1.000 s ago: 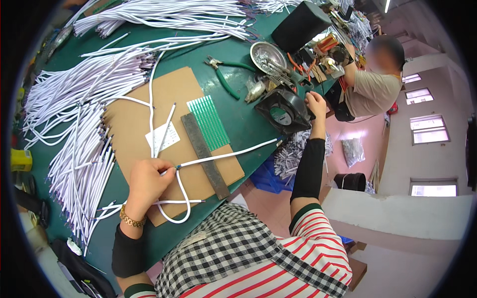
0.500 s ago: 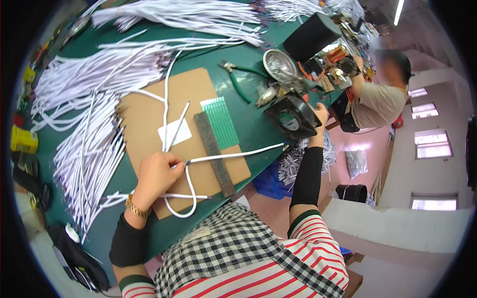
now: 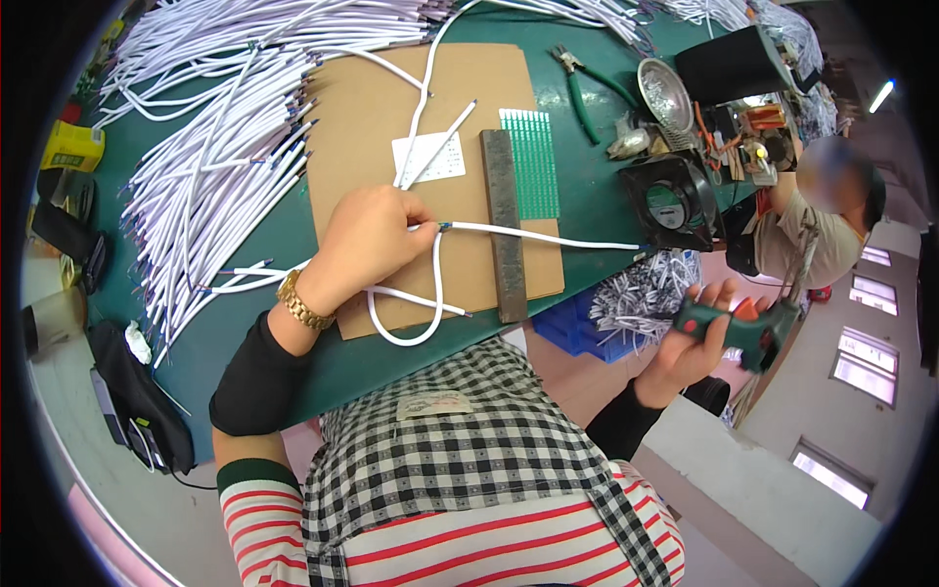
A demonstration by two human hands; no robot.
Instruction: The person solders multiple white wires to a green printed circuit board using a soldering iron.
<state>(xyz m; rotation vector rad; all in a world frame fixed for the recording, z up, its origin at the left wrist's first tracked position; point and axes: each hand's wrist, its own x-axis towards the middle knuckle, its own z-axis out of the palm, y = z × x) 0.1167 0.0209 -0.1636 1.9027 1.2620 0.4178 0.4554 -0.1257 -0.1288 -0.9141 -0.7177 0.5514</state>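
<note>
My left hand [image 3: 374, 235] is closed above the cardboard [image 3: 362, 98], thumb and forefinger pinching the ends of white cables [image 3: 437, 264]. One cable [image 3: 558, 238] runs right from the pinch, across a dark metal bar [image 3: 505, 225], to the table's edge. Another bends into a loop below the hand. The bar lies over the left edge of a green circuit board panel [image 3: 533, 161]. Out past the table edge, my right hand [image 3: 690, 347] grips a green soldering gun [image 3: 748, 333] with an orange trigger. Its long metal nose points up and away.
Bundles of white cables [image 3: 215, 186] cover the table's left and back. Green-handled cutters [image 3: 584, 103], a metal bowl [image 3: 665, 93] and a black fan [image 3: 673, 201] stand right of the cardboard. A blue bin [image 3: 577, 328] with cable scraps is below. A person [image 3: 812, 220] works at far right.
My right hand has come back from beside the fan and now holds the soldering gun. My left hand keeps its pinch on the cables. The view has shifted.
</note>
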